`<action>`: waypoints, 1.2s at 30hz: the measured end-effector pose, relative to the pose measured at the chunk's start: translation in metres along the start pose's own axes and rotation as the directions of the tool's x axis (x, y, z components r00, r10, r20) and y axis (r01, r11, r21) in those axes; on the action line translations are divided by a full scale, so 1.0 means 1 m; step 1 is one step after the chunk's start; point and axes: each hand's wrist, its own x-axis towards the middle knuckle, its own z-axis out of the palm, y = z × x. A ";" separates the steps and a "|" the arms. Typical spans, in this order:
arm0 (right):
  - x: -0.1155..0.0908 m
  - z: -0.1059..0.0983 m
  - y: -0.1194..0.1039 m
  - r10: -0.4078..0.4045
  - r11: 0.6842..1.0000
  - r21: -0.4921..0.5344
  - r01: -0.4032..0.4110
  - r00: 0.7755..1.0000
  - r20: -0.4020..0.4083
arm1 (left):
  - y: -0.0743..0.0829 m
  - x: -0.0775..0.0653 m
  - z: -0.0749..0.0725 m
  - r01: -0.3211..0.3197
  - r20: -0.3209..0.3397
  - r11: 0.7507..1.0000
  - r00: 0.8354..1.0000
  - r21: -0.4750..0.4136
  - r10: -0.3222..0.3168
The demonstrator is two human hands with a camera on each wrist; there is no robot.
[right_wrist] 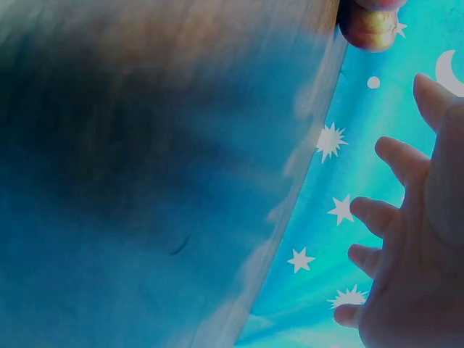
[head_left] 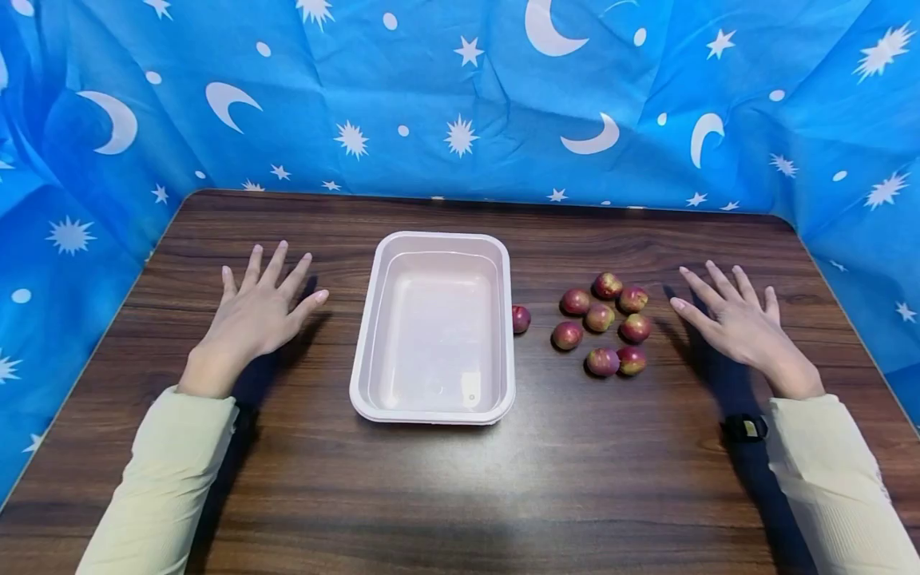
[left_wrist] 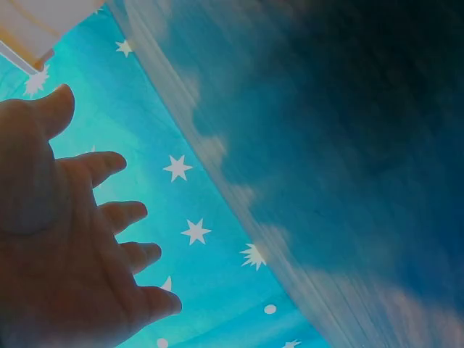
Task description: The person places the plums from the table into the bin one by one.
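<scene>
My left hand (head_left: 253, 315), fingers spread and palm down, is over the table to the left of a pale rectangular plastic tub (head_left: 362, 335). It holds nothing. On the other side, my right hand (head_left: 740, 323) is likewise spread, palm down and holding nothing. Several red and yellow-green plums (head_left: 600, 317) lie in a loose group between the tub and the right hand. A single plum (head_left: 521, 319) sits close against the tub's right wall, partly hidden by it. The wrist views show both palms with the fingers apart, and a plum (right_wrist: 370, 29) at the top of the right one.
The dark wood-grain table (head_left: 431, 503) has rounded far corners. Behind it and along both sides hangs a blue cloth (head_left: 402, 88) printed with white moons and stars. A small black device (head_left: 745, 428) is at the right wrist, by the pale yellow sleeve (head_left: 826, 463).
</scene>
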 end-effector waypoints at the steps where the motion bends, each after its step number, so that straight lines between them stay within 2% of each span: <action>1: 0.000 0.000 0.000 0.001 1.000 -0.001 -0.001 1.000 0.002 | 0.000 0.000 -0.001 -0.003 0.003 1.000 1.000 -0.005 0.003; 5: 0.001 -0.001 0.000 -0.002 1.000 0.009 0.002 1.000 0.006 | 0.000 0.003 -0.004 -0.017 0.025 0.999 1.000 -0.050 0.018; 8: 0.002 -0.003 0.001 -0.017 0.999 0.027 0.018 1.000 -0.011 | 0.001 0.006 -0.008 -0.041 0.037 0.990 0.998 -0.132 0.046; 12: 0.003 -0.004 -0.001 -0.052 0.997 0.062 0.055 0.998 -0.043 | 0.005 0.012 -0.013 -0.072 0.040 0.964 0.996 -0.255 0.085; 16: 0.004 -0.007 -0.005 -0.078 0.989 0.126 0.083 0.996 -0.046 | 0.009 0.017 -0.017 -0.101 0.026 0.938 0.993 -0.331 0.116; 22: 0.004 -0.013 -0.011 -0.035 0.981 0.192 0.033 0.999 0.007 | 0.016 0.023 -0.022 -0.072 0.017 0.910 0.996 -0.407 0.086; 27: 0.000 -0.016 -0.013 -0.024 0.969 0.248 0.022 1.000 0.002 | 0.020 0.027 -0.024 -0.084 -0.039 0.882 0.996 -0.464 0.075; 30: 0.000 -0.018 -0.014 -0.024 0.962 0.272 0.028 1.000 -0.017 | 0.021 0.030 -0.024 -0.094 -0.068 0.848 0.995 -0.521 0.069; 33: 0.000 -0.020 -0.014 -0.036 0.956 0.291 0.045 0.999 -0.037 | 0.026 0.033 -0.026 -0.073 -0.052 0.782 0.997 -0.618 0.053; 36: -0.001 -0.021 -0.016 -0.043 0.944 0.326 0.053 0.998 -0.038 | 0.031 0.035 -0.029 -0.027 -0.006 0.709 0.999 -0.704 0.032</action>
